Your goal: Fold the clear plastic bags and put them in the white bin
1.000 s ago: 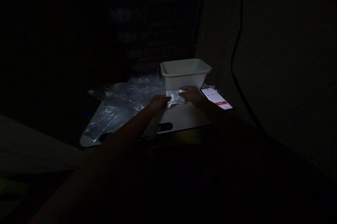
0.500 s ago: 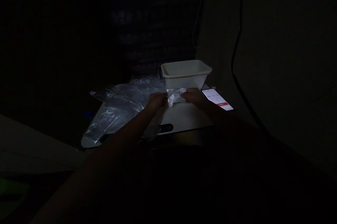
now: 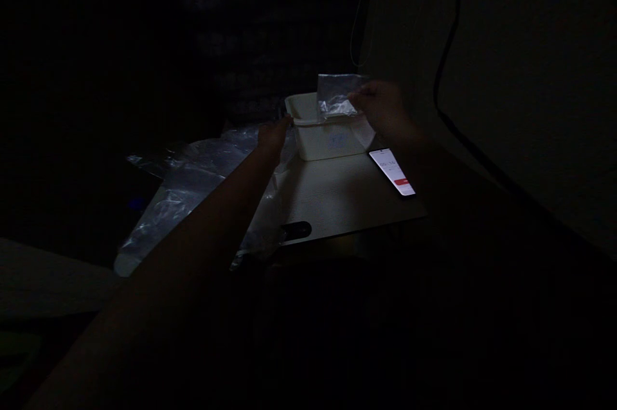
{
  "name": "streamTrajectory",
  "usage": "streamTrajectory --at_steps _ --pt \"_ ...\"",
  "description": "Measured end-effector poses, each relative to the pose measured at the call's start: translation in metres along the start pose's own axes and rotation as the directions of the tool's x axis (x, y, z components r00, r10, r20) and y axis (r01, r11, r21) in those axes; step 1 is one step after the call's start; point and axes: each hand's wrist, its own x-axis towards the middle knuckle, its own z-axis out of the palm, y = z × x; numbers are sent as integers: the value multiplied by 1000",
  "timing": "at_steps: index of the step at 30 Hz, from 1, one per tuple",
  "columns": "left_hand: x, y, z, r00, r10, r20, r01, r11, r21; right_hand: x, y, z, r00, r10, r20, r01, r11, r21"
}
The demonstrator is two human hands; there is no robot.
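Observation:
In dim light, my right hand (image 3: 380, 105) pinches a small, clear, flat plastic packet (image 3: 335, 94) by its right side. The packet is held up over the front rim of a white plastic tub (image 3: 318, 142). My left hand (image 3: 274, 135) is at the tub's left front corner, its thumb on the rim there; its other fingers are mostly in shadow. Beside and below my left forearm, a spread of clear plastic bags (image 3: 186, 175) covers the left part of a small light-coloured table (image 3: 328, 195).
A lit phone (image 3: 393, 172) lies on the table's right side, with a red button on its screen. The tabletop has a dark slot (image 3: 297, 230) near its front edge. A dark cable (image 3: 446, 56) hangs down the right wall.
My right hand has lifted the packet up and away to the tub's rim. My left hand has let go of the packet and moved to the tub's left corner. The view has shifted slightly.

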Motion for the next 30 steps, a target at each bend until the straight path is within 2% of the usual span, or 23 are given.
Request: streamTrajectory --at_steps 2,4,9,15,21,25,30 --pt "3 -1 7 997 -38 -70 42 997 62 10 3 2 1000 8 -24 -8 1000 26" --pt "6 0 12 995 -48 -85 54 996 73 16 8 5 1000 18 -4 -17 1000 8" --pt "8 3 13 996 -92 -1 92 996 13 16 14 6 995 55 89 -51 997 -52" --pt "2 7 13 979 -153 137 166 982 -91 11 8 2 988 137 71 -136 991 -18" --pt "-8 7 16 973 -163 163 193 963 -189 9 11 -3 970 227 90 -225 974 -36" --pt "-21 5 9 963 -191 192 226 957 -180 2 10 -11 955 279 100 -268 957 -106" --pt "-29 0 0 962 -178 209 217 959 -183 -4 13 -15 944 303 132 -290 951 -111"
